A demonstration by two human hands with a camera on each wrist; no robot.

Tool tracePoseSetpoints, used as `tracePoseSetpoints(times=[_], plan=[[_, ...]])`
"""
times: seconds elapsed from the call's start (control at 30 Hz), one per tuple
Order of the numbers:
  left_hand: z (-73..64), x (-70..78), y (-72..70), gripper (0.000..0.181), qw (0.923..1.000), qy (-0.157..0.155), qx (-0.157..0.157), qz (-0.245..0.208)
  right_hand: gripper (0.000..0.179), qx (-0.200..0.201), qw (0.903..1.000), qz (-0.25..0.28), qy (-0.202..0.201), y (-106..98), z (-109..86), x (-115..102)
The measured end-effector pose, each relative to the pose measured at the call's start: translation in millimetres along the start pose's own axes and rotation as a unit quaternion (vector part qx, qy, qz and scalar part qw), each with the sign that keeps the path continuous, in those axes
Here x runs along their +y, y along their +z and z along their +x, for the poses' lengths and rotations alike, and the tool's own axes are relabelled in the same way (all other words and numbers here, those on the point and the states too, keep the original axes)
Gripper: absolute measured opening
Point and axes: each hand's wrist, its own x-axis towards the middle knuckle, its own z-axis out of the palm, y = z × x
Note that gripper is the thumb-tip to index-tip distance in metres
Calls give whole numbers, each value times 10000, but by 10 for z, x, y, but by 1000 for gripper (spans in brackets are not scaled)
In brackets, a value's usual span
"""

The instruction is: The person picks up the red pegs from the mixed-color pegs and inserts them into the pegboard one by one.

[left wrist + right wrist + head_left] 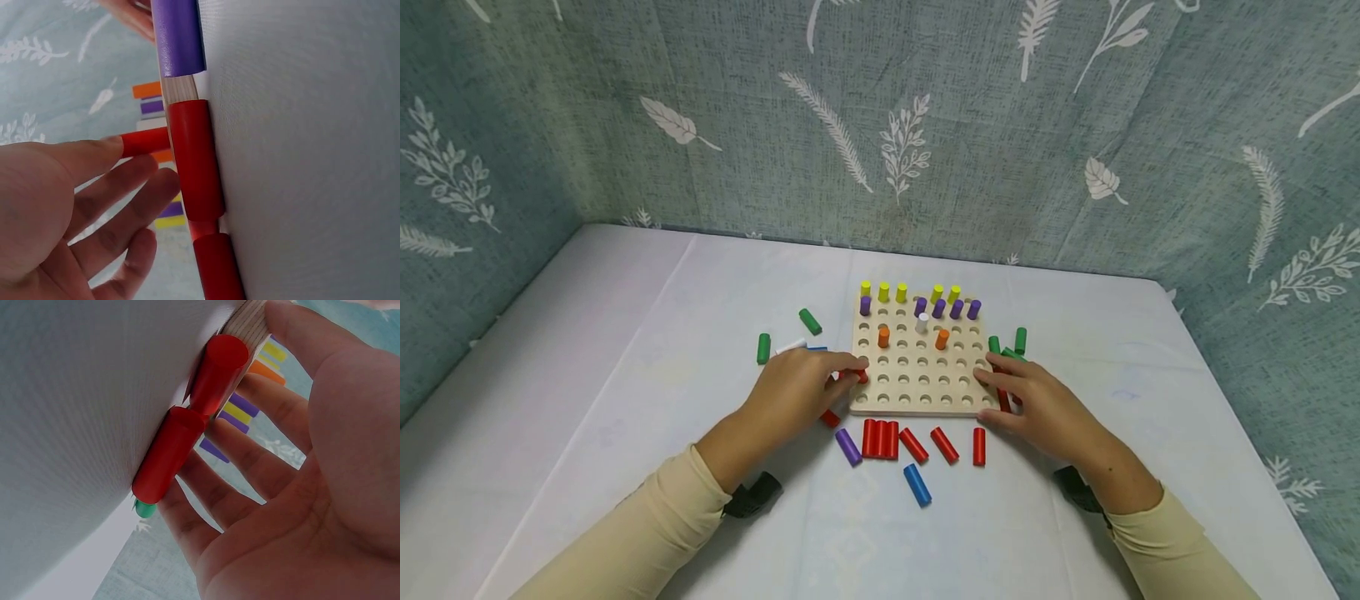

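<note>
A pale wooden pegboard [917,409] with rows of round holes lies on the table. At its left side my left hand [797,387] pinches a red peg [145,142] between thumb and index finger, upright at the board's edge. My right hand [1045,408] rests against the board's right side with loosely extended fingers, the thumb at the near corner. Yellow pegs [902,292] stand along the far row, with purple pegs [939,309] in the row before them. A white peg [922,323] and two orange pegs [883,337] stand nearer the middle.
Several loose red pegs [944,446] lie along the board's near side, with a purple peg [848,447] and a blue peg [917,486]. Green pegs [763,348] lie left and right of the board. A patterned cloth [880,125] hangs behind the table.
</note>
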Motion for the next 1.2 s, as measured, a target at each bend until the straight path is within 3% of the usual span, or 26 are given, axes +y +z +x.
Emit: tracePoseSetpoints(times=[0.53, 0.73, 1.2], plan=[[31, -25, 30, 34, 9998, 17, -159, 100, 64, 29, 10000, 43, -68, -13, 12, -1], [38, -26, 38, 37, 9987, 341, -169, 326, 65, -56, 10000, 68, 14, -16, 3, 1], [26, -82, -114, 43, 9982, 346, 47, 497, 64, -65, 9998, 166, 6, -4, -3, 3]])
